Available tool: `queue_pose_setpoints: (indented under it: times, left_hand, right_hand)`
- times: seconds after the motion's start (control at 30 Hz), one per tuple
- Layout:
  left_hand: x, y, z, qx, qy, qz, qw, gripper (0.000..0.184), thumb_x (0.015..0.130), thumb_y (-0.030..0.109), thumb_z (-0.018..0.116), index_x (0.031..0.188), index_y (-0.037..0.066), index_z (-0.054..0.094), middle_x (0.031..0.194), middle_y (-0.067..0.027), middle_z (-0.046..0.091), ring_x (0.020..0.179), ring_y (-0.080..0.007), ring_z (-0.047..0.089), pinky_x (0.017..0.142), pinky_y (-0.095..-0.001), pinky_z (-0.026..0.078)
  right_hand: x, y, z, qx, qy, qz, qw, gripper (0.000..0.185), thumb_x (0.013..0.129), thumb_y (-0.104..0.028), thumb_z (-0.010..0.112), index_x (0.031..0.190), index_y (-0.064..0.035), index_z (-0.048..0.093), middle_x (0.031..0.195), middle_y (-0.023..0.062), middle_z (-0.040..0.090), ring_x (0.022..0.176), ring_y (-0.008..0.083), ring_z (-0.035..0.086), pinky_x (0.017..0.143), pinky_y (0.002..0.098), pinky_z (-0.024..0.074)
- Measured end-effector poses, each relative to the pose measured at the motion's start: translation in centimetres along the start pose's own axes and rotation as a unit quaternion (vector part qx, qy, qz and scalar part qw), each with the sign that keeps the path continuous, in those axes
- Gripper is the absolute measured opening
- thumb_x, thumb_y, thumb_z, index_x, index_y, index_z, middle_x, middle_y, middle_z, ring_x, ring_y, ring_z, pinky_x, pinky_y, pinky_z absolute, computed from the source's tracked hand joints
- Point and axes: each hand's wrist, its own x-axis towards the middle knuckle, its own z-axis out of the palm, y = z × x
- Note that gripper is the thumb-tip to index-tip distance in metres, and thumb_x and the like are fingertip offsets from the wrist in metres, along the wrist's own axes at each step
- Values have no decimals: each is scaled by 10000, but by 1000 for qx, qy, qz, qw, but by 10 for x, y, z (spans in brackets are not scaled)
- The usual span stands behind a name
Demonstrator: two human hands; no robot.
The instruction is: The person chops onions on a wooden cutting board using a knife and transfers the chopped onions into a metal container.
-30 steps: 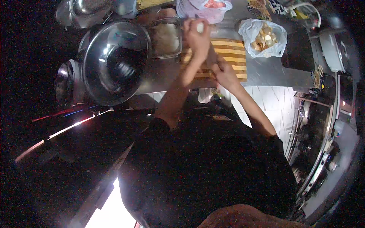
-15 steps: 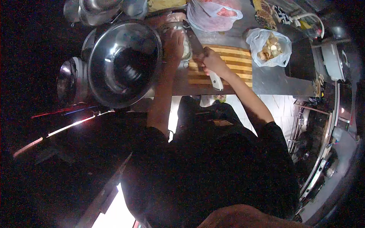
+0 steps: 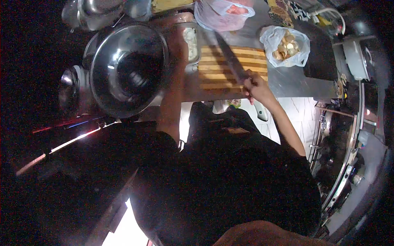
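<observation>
My right hand (image 3: pixel 256 87) is closed round the white handle of a large kitchen knife (image 3: pixel 231 57). Its long blade slants up and to the left over the striped wooden cutting board (image 3: pixel 209 79). My left hand (image 3: pixel 177 41) is at the left side of a metal tray (image 3: pixel 198 51) that contains white pieces (image 3: pixel 190 40). Shadow and blur hide its fingers, so I cannot see whether it holds anything.
A big metal bowl (image 3: pixel 98 78) stands left of my left arm. Behind the board sits a pinkish plastic bag (image 3: pixel 213 18). At the board's right is a white bag (image 3: pixel 269 41) of pale and brown pieces. The counter's front edge is close to me.
My right hand has carried the knife right and toward me, away from the tray. My left hand has shifted left from over the white pieces to the tray's side.
</observation>
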Motion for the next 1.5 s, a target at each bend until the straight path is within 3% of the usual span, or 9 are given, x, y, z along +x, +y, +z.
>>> queue_pose_setpoints:
  times: [0.07, 0.23, 0.4, 0.6, 0.77, 1.0, 1.17, 1.4, 1.5]
  left_hand:
    - [1, 27, -6, -113, -38, -21, 993, 262, 919, 229, 435, 1017, 36, 581, 921, -132, 601, 854, -217, 568, 815, -360, 414]
    - [26, -47, -14, 418, -217, 167, 866, 358, 912, 303, 460, 1128, 35, 559, 878, -56, 591, 812, -157, 568, 715, -356, 437]
    - [50, -112, -7, 286, -235, 198, 907, 405, 893, 356, 498, 1133, 38, 566, 856, -67, 598, 813, -191, 583, 681, -388, 454]
    - [5, 71, 7, 279, -156, 163, 933, 272, 854, 172, 534, 1064, 12, 598, 862, -123, 630, 837, -279, 594, 731, -379, 464]
    - [-54, -7, 63, 28, -204, 19, 978, 191, 823, 72, 533, 986, 25, 621, 847, -190, 623, 865, -339, 600, 756, -411, 464]
    - [-120, 75, 50, 200, -429, -4, 881, 384, 709, 141, 694, 1060, 23, 590, 1002, -208, 585, 996, -355, 551, 871, -433, 427]
    - [-156, 93, 53, 220, -347, -34, 911, 615, 579, 72, 806, 1108, 37, 495, 1081, -190, 492, 1105, -380, 463, 903, -440, 407]
    - [-166, 54, 54, 116, -342, -89, 928, 486, 615, 9, 763, 1049, 43, 547, 1055, -164, 522, 896, -317, 586, 767, -399, 483]
    - [-164, 48, 53, 67, -294, -97, 949, 422, 627, -2, 747, 1011, 42, 579, 1011, -147, 549, 851, -283, 600, 742, -377, 491]
  right_hand:
    - [-10, 37, -9, -34, 57, 2, 998, 306, 916, -198, 489, 1155, -8, 471, 623, 42, 510, 457, 106, 478, 374, 251, 412]
    - [-32, 115, -30, -149, 190, -5, 970, 234, 917, -196, 492, 1089, -43, 538, 634, 41, 539, 481, 106, 494, 400, 266, 411]
    - [-51, 148, -41, -96, 246, 41, 964, 274, 909, -185, 509, 1158, -71, 523, 647, 36, 555, 485, 97, 482, 395, 254, 399]
    - [-64, 116, -48, 17, 224, 98, 970, 441, 905, -159, 519, 1336, -139, 428, 664, 22, 556, 482, 82, 464, 401, 238, 388]
    - [-27, 107, -52, 3, 212, 82, 974, 429, 909, -167, 512, 1333, -144, 450, 674, 6, 540, 491, 68, 449, 406, 230, 360]
    - [-9, 119, -34, -52, 104, 76, 990, 387, 894, -190, 532, 1276, -128, 520, 666, 5, 550, 488, 66, 436, 421, 227, 384]
    - [-31, 121, -8, 15, 75, 34, 996, 480, 868, -115, 510, 1329, -244, 472, 654, -21, 516, 477, 62, 406, 416, 218, 375]
    - [-21, 141, 10, 164, -15, 14, 986, 537, 824, -178, 583, 1344, -191, 446, 1271, 83, 542, 1152, 191, 486, 993, 287, 333]
    - [-21, 129, 9, 117, 5, -30, 993, 500, 860, -114, 567, 1343, -187, 457, 900, -19, 537, 651, 61, 406, 570, 206, 334]
